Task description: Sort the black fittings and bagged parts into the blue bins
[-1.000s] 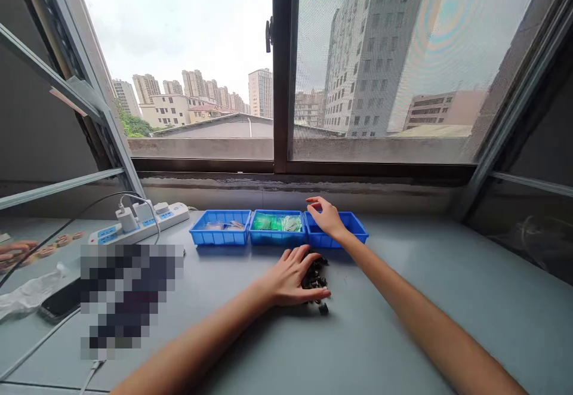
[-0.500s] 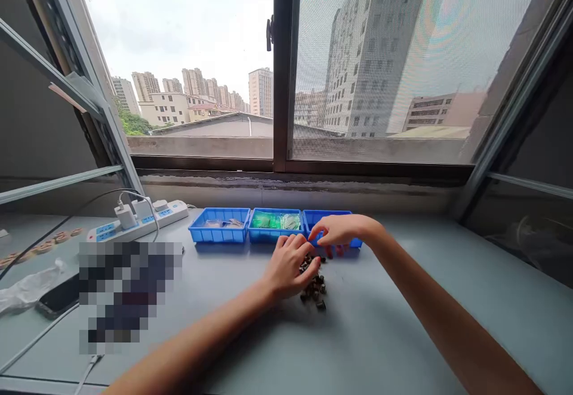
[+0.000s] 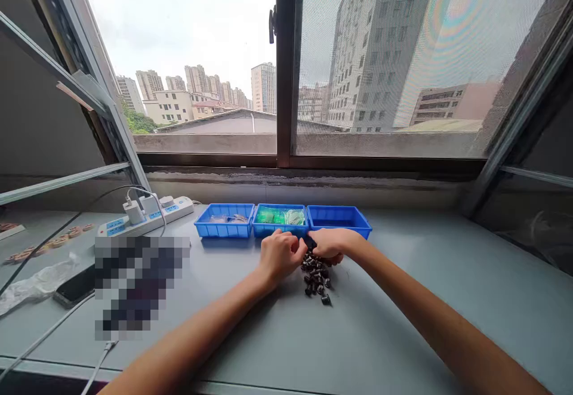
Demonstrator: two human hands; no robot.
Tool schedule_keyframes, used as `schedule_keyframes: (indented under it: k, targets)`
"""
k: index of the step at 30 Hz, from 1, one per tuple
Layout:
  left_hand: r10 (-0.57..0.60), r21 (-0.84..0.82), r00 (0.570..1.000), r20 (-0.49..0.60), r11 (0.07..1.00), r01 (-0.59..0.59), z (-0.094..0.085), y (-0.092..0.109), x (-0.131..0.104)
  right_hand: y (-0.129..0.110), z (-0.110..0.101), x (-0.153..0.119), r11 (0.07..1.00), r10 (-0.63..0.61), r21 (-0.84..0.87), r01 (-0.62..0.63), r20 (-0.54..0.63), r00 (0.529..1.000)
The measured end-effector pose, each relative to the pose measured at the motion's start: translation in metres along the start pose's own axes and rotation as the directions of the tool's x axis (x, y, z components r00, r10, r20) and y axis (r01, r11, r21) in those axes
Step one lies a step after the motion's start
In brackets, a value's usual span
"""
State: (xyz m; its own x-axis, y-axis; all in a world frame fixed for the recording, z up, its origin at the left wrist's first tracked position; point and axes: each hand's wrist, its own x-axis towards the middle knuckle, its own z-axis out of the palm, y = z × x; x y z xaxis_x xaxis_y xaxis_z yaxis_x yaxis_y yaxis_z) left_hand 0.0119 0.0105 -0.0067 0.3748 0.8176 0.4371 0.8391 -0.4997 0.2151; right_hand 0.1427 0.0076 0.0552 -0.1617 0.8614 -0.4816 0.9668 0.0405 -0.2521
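My left hand [image 3: 278,255] is at the left edge of a pile of small dark metallic fittings [image 3: 319,277] on the table. Its fingers are curled together, and what they hold is hidden. My right hand [image 3: 332,243] reaches in from the right, its fingers closed just above the back of the pile. Between the two hands shows a small black piece [image 3: 310,241], against my right fingertips; its kind is not clear. Several shiny fittings lie loose toward me, one a little apart from the others.
Behind the hands stand three blue bins: a left bin [image 3: 224,231] with small parts, a middle bin [image 3: 280,231] with green and white packets, and a right bin [image 3: 362,225]. At left are a power strip [image 3: 147,216], a phone [image 3: 76,287], cables and crumpled plastic [image 3: 42,284].
My right hand has moved down from before the right bin to the back of the pile and closed. My left fingers have curled in. The black piece now shows between the hands.
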Motion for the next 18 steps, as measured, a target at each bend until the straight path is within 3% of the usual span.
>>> schedule_keyframes:
  k: [5,11,15,18]
  targets:
    - [0.001,-0.007,1.0,0.031,1.0,-0.001,0.002,-0.001,0.001,0.0,-0.005,-0.005,0.997,0.031,-0.066,-0.026,0.067,0.997]
    - [0.036,-0.146,0.997,0.072,0.989,-0.025,0.005,-0.003,0.002,0.001,-0.01,-0.012,0.997,0.004,-0.082,0.006,0.113,0.994]
    - [0.048,-0.296,0.996,0.073,0.955,-0.025,0.006,-0.002,0.003,0.005,-0.018,-0.022,0.997,-0.022,-0.066,0.028,0.094,0.995]
    - [0.026,-0.383,0.998,0.062,0.924,-0.001,0.007,-0.001,0.004,0.014,-0.026,-0.028,0.998,0.013,-0.054,-0.015,-0.022,1.0]
